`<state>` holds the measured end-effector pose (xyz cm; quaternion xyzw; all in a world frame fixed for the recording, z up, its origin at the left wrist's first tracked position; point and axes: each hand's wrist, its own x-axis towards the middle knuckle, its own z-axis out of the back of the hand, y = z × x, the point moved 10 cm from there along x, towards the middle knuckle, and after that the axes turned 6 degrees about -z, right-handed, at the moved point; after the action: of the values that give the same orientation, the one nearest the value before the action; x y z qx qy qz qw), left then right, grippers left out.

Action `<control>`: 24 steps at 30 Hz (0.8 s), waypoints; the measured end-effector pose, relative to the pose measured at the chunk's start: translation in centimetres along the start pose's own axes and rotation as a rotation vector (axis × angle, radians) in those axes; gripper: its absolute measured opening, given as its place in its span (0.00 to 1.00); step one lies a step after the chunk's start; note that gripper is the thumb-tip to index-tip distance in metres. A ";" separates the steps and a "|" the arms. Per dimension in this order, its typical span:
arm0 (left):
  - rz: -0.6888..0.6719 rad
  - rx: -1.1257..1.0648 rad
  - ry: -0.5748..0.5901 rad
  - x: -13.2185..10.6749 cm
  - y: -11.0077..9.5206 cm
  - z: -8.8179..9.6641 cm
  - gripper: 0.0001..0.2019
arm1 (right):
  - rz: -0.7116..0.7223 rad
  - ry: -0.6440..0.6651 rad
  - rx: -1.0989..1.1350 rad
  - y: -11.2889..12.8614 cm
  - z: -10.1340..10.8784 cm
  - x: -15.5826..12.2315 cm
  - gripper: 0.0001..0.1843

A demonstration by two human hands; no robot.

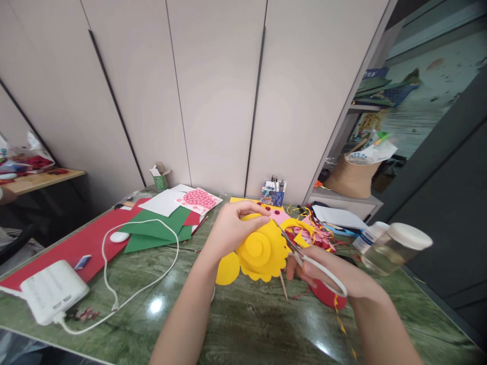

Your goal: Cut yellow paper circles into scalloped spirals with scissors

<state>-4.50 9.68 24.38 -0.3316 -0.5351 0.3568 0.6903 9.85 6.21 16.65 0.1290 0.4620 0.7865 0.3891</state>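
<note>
My left hand (232, 223) pinches the top edge of a yellow paper spiral (261, 253) with a scalloped outer edge. In my right hand (310, 266) is a pair of scissors (323, 272) with white handles, its blades at the upper right edge of the yellow paper. A plain yellow paper disc (227, 269) shows below my left wrist. Under my right hand lie a red paper disc (331, 294) and a thin wooden stick (283, 288). Beyond the scissors is a heap of yellow, pink and red paper scraps (314, 233).
Left on the green marbled table (160, 324) are red paper (72, 243), green paper (152, 230), a white power bank (53, 290) and its looped cable (140, 294). On the right stand a lidded clear jar (395, 248) and a white bottle (371, 236). A pen box (273, 192) is at the back.
</note>
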 end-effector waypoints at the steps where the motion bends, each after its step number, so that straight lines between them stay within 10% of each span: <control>1: -0.009 -0.015 -0.024 0.0 0.0 0.1 0.03 | 0.020 0.001 0.021 0.0 -0.1 0.1 0.37; 14: -0.033 -0.119 -0.268 -0.4 -0.4 1.3 0.03 | 0.136 0.026 0.102 0.4 -0.2 0.2 0.35; 24: -0.020 -0.138 -0.171 -0.1 0.0 0.7 0.03 | 0.151 0.057 0.166 0.0 -0.3 0.3 0.36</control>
<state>-5.23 9.67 24.46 -0.3414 -0.6185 0.3392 0.6211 9.48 6.21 16.40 0.1728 0.5252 0.7760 0.3037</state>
